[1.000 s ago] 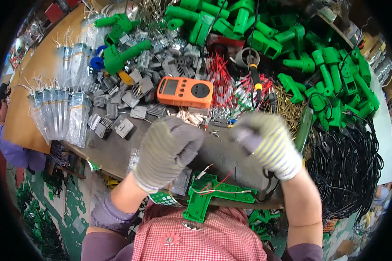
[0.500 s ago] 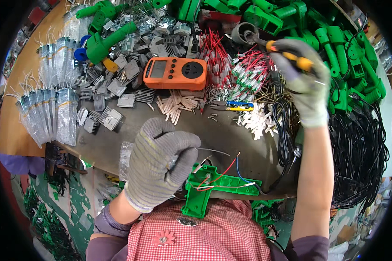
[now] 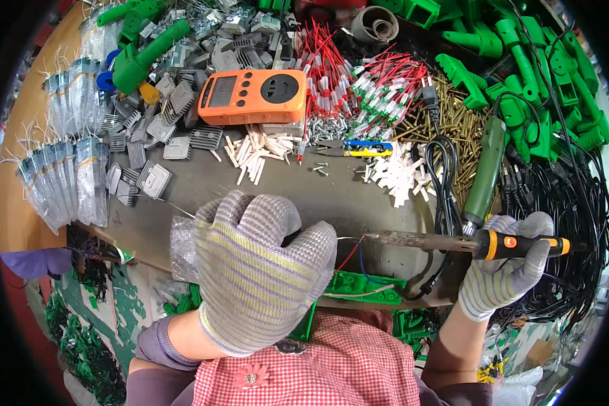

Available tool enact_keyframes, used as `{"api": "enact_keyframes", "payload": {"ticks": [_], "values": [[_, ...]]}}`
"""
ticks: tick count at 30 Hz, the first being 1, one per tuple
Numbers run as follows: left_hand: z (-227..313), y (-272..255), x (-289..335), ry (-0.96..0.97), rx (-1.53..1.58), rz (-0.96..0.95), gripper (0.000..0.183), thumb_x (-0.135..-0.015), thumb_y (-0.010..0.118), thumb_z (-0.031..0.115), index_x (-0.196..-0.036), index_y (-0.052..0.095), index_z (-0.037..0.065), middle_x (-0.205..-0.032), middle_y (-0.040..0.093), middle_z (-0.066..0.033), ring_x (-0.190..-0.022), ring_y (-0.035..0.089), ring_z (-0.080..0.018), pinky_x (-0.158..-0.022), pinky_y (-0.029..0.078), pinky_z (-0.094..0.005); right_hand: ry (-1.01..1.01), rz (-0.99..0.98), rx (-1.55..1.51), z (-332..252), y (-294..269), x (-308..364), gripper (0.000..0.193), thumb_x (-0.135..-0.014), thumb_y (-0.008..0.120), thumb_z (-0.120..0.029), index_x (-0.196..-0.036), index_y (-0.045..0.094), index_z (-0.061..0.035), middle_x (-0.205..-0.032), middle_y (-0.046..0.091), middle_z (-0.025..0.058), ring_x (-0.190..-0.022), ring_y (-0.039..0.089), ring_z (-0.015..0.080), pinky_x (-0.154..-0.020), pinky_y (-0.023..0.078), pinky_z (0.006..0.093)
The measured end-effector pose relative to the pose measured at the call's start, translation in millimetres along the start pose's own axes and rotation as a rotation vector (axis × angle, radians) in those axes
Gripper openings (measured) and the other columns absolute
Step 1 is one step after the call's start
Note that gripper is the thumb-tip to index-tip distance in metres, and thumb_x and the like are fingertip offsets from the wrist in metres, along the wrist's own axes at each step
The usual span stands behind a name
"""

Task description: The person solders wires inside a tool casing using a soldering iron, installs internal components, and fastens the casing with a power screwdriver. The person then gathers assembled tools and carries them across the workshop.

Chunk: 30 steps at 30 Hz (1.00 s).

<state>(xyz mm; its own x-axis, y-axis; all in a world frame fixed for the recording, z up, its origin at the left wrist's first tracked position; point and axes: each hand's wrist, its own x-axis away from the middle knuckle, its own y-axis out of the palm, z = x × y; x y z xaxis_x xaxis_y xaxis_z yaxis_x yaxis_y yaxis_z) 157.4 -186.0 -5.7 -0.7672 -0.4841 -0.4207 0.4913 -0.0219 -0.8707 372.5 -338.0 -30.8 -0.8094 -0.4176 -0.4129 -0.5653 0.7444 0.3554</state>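
watching remotely, i've got bare bench (image 3: 358, 193) beyond the green housing (image 3: 348, 281), which straddles the near edge. since earlier, the soldering iron (image 3: 494, 244) has moved from the grey holder (image 3: 375, 26) past the housing to the housing's right, tip by a red wire (image 3: 349, 256), right hand (image 3: 501, 279) wrapped round it. left hand (image 3: 264, 271) is curled on a thin wire (image 3: 177, 209), covering the housing's left part; can't make out its fingertips.

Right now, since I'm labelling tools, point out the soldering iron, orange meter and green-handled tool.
Soldering iron (image 3: 455, 242): head view, metal shaft near the handle.
Orange meter (image 3: 252, 97): head view, casing between screen and socket.
Green-handled tool (image 3: 486, 171): head view, middle of its handle.
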Motion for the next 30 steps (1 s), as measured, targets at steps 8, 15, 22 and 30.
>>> {"api": "enact_keyframes", "payload": {"ticks": [8,15,22,30], "values": [[3,3,1,0.005,-0.003,-0.010,0.021,-0.061,0.079,0.015,-0.079,0.068,0.016,-0.075,0.047,-0.0046,-0.071,0.049,-0.0272,-0.064,0.036,-0.0427,0.057,-0.038,-0.039,10,-4,8,0.032,-0.099,0.058,-0.037,-0.099,0.051,-0.0055,-0.053,0.043,0.0008,-0.040,0.037,0.0080,-0.041,0.033,0.0222],[5,3,1,0.003,-0.041,-0.032,0.022,-0.061,0.079,0.015,-0.081,0.068,0.017,-0.075,0.047,-0.0049,-0.070,0.049,-0.0272,-0.065,0.036,-0.0425,0.057,-0.035,-0.026,12,-1,10,0.037,-0.099,0.059,-0.039,-0.096,0.045,-0.0045,-0.056,0.043,0.0022,-0.038,0.038,0.0079,-0.038,0.032,0.0213],[7,9,-1,-0.004,-0.062,-0.035,0.021,-0.061,0.078,0.016,-0.078,0.066,0.018,-0.074,0.046,-0.0046,-0.070,0.049,-0.0280,-0.065,0.035,-0.0443,0.063,-0.015,-0.011,13,1,11,0.037,-0.099,0.058,-0.040,-0.097,0.046,-0.0045,-0.057,0.046,0.0037,-0.038,0.037,0.0067,-0.040,0.032,0.0202],[10,7,-4,-0.011,-0.087,-0.080,0.019,-0.063,0.077,0.018,-0.078,0.065,0.018,-0.076,0.046,-0.0050,-0.073,0.049,-0.0286,-0.067,0.035,-0.0443,0.059,0.017,0.059,15,-1,12,0.039,-0.099,0.057,-0.042,-0.097,0.046,-0.0048,-0.056,0.047,0.0040,-0.039,0.036,0.0063,-0.041,0.033,0.0204]]}}
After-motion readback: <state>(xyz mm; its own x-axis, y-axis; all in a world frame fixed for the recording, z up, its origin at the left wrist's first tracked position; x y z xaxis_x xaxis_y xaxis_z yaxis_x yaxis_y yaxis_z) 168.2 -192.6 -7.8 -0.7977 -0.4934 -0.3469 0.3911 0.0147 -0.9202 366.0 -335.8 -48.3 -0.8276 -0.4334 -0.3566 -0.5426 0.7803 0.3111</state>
